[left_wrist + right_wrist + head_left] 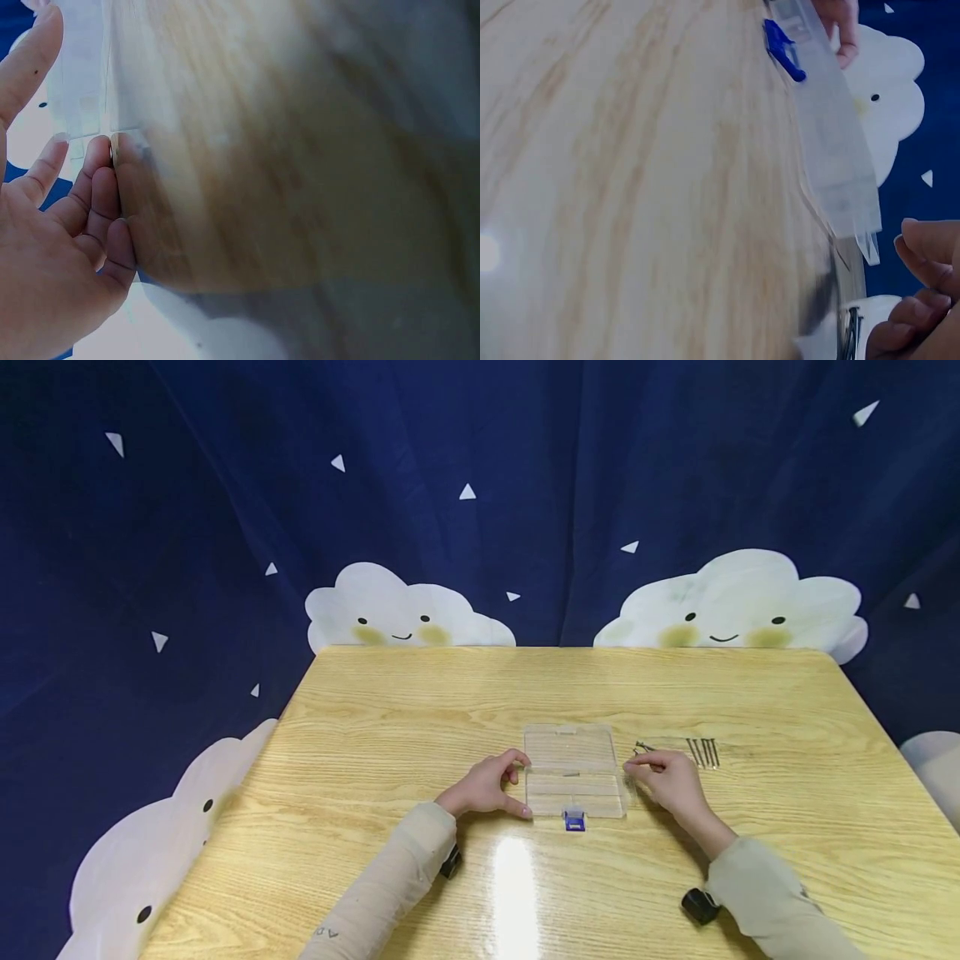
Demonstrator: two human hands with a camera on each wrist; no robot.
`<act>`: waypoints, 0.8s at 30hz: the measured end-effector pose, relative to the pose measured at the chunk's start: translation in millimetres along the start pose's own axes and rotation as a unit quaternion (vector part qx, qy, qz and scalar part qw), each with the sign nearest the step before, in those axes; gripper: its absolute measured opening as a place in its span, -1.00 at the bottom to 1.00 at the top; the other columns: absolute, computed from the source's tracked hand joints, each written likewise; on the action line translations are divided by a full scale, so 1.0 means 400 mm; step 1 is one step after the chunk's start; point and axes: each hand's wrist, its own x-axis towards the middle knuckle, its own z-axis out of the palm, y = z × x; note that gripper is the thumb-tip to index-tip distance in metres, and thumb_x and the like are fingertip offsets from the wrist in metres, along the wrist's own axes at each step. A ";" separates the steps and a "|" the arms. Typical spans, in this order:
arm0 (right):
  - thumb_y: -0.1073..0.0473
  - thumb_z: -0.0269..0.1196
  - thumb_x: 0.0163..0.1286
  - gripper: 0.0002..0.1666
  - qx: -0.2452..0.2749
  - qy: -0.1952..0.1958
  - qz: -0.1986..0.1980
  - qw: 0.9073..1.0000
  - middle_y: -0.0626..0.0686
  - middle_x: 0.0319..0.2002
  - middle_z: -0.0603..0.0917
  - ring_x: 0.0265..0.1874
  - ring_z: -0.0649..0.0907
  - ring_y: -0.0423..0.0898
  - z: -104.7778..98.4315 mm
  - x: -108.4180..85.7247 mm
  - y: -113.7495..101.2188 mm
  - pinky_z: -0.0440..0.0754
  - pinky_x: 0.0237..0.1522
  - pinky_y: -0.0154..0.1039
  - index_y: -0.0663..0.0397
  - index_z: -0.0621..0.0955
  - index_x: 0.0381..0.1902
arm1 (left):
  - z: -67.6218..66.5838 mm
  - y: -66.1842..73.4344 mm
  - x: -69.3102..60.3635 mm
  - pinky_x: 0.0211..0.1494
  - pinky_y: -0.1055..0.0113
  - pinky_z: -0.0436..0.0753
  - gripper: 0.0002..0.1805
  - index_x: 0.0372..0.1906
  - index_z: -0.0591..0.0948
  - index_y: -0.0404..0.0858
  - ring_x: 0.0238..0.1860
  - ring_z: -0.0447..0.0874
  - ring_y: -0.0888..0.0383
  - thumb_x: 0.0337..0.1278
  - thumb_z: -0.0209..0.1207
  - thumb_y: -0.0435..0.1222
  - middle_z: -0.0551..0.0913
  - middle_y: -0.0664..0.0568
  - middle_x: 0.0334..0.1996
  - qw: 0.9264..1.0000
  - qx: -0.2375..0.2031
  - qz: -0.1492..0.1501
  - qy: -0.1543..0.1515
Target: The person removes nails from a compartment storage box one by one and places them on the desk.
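Observation:
A clear plastic box [573, 785] lies on the table with its lid folded back and a blue latch [574, 821] at its front edge. My left hand [489, 783] touches the box's left side, thumb at the front corner and index finger near the hinge. Past the box's right edge is my right hand [667, 781], its thumb and index fingertips together and the other fingers curled. I see nothing between those fingertips in the right wrist view. Some metal screws [643, 747] lie just behind this hand, partly hidden, and several more screws [702, 752] lie in a row beyond it.
The wooden table [390, 718] bears the box and screws. Behind it hangs a dark blue curtain [420, 527] with white clouds and triangles. Black wrist devices [701, 906] sit below both sleeves. Glare lies on the tabletop in front of the box.

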 end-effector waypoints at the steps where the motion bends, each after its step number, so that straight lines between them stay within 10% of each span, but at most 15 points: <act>1: 0.24 0.33 0.11 -0.86 -0.013 0.005 -0.017 1.000 0.13 -0.47 0.64 -0.53 0.51 -0.14 0.006 0.000 -0.001 0.46 -0.48 -0.28 0.24 0.70 -0.40 | 0.000 -0.001 0.000 -0.32 0.41 0.26 -0.30 0.03 0.37 -0.20 -0.43 0.24 0.24 -0.30 0.45 -0.14 0.45 0.03 -0.37 1.000 -0.002 0.000 0.000; 13: 0.32 0.44 -0.09 -0.88 -0.067 0.015 -0.141 0.988 -0.05 -0.62 0.37 -0.66 0.25 -0.23 0.069 0.005 -0.020 0.26 -0.61 -0.32 0.20 0.72 -0.51 | 0.002 -0.004 0.002 -0.32 0.41 0.26 -0.31 0.03 0.38 -0.19 -0.43 0.25 0.23 -0.30 0.45 -0.13 0.44 0.06 -0.39 1.000 -0.005 0.000 0.000; 24: 0.28 0.42 -0.05 -0.86 -0.138 -0.078 -0.182 0.971 -0.11 -0.57 0.17 -0.58 0.17 -0.19 0.071 0.027 -0.039 0.17 -0.57 -0.34 0.14 0.73 -0.44 | 0.003 -0.004 0.002 -0.33 0.42 0.24 -0.30 0.03 0.37 -0.20 -0.43 0.24 0.23 -0.30 0.45 -0.13 0.44 0.06 -0.39 1.000 -0.004 0.000 0.000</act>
